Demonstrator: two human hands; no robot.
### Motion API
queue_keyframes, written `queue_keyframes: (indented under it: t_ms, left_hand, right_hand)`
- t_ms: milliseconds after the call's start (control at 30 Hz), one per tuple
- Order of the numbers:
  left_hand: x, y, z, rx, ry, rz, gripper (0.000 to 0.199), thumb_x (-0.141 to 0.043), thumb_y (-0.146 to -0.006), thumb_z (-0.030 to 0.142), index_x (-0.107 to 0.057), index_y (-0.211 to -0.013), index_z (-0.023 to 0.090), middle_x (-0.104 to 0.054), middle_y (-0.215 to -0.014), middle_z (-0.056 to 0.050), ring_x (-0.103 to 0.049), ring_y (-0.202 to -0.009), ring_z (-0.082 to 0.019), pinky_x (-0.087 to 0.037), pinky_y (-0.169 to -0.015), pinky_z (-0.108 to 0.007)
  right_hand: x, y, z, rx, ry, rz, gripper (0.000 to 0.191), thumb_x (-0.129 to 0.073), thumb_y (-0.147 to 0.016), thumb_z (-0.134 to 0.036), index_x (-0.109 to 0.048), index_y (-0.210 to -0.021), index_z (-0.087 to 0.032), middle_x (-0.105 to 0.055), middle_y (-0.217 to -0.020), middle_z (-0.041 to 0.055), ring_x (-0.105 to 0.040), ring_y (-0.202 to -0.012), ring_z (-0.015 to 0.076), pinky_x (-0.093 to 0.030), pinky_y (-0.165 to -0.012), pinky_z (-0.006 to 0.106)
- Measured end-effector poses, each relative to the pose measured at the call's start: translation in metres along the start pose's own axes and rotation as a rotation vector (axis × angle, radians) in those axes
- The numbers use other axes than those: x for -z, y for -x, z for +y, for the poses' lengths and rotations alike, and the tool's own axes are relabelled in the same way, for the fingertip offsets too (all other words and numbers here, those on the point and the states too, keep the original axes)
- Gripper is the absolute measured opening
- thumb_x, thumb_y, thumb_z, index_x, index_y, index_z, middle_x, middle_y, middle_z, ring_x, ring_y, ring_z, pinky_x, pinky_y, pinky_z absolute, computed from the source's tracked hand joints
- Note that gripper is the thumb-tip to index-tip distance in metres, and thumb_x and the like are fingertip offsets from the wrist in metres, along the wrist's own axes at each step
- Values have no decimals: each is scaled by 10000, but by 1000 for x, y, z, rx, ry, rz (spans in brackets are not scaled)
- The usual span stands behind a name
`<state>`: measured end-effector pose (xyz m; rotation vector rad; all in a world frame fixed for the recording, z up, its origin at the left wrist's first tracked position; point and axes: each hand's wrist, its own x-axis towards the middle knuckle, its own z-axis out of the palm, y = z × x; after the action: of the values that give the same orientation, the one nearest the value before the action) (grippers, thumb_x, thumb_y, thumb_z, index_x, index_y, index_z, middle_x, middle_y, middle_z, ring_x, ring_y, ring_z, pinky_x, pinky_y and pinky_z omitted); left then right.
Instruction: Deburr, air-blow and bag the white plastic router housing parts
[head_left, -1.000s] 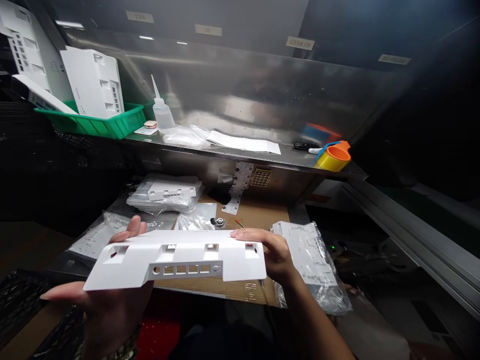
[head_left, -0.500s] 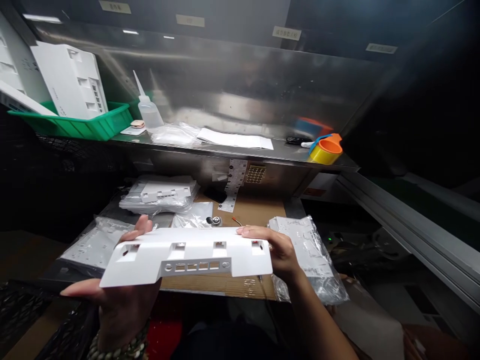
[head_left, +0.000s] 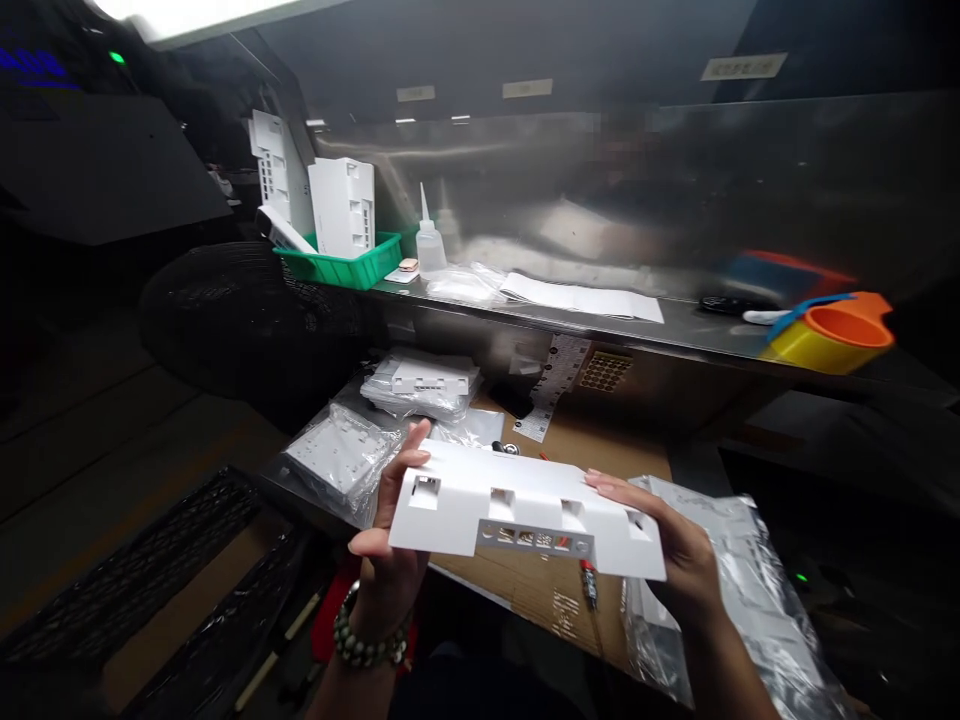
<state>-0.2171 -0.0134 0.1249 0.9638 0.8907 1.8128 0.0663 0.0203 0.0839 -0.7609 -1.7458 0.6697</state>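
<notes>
Two bare hands hold a long white plastic housing with square notches and a grey port strip [head_left: 536,505], raised in front of the wearer above the table [head_left: 285,483]. The hands are apart from each other, each clamped on one end: the left hand [head_left: 391,577], below a wrist wearing a green beaded bracelet [head_left: 352,640], supports the left end with its thumb sticking outward, while the right hand [head_left: 684,550] grips the right end, fingers laid along the top edge. Below the housing, partly hidden, is a slim tool with a red part [head_left: 589,585], over a flat brown cardboard sheet [head_left: 517,592]. Right of it, behind the right forearm, lie white panels in clear crinkled plastic [head_left: 765,580]; to the left lies another clear-bagged white panel [head_left: 341,450]. Farther back sits a stack of clear plastic packages with a white piece on top [head_left: 427,400], and near the rear a printed white paper strip [head_left: 551,390] beside a sheet of round gold stickers [head_left: 606,370]. Above runs a grey metal shelf [head_left: 694,335]. On it, left to right, are a green plastic bin [head_left: 352,270] holding upright white housings [head_left: 337,205], a translucent squeeze bottle with a pointed nozzle [head_left: 431,247], folded white paper [head_left: 585,298] and a yellow-and-orange round object [head_left: 832,350].
</notes>
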Motion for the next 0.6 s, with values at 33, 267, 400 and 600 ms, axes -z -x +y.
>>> queue_keyframes:
  t_ms: [33, 267, 400, 600]
  left_hand:
    - [2, 0, -1, -2, -2, -24, 678, -518, -717, 892, -738, -1096, 374, -454, -1591, 23, -226, -1536, -384, -229, -1237, -596]
    - [-4, 6, 1, 6, 28, 14, 668, -492, -744, 883, -752, -1043, 345, -503, -1559, 18, -191, -1549, -382, -211, -1244, -584]
    - [-6, 6, 2, 58, 86, 103, 675, -481, -799, 849, -701, -1193, 347, -342, -1661, 36, -149, -1562, -346, -234, -1247, -519]
    - [29, -7, 9, 908, 470, 141, 654, -566, -952, 453, -431, -1517, 153, -649, -1382, -199, -598, -1273, -416, -550, -997, -567]
  right_hand:
    - [0, 0, 1, 19, -2, 1, 301, -640, -958, -224, -689, -1253, -258, -730, -1268, 90, -671, -1226, 285, -546, -1059, 432]
    - [3, 5, 7, 67, -16, -4, 300, -623, -967, -241, -691, -1258, -224, -716, -1288, 114, -647, -1255, 318, -526, -1080, 485]
    - [4, 9, 11, 80, -12, -14, 310, -607, -971, -220, -683, -1272, -216, -707, -1300, 119, -636, -1267, 326, -514, -1088, 506]
    - [-9, 13, 23, 132, 70, -175, 333, -468, -1035, -249, -659, -1308, -262, -683, -1345, 99, -594, -1322, 291, -516, -1078, 517]
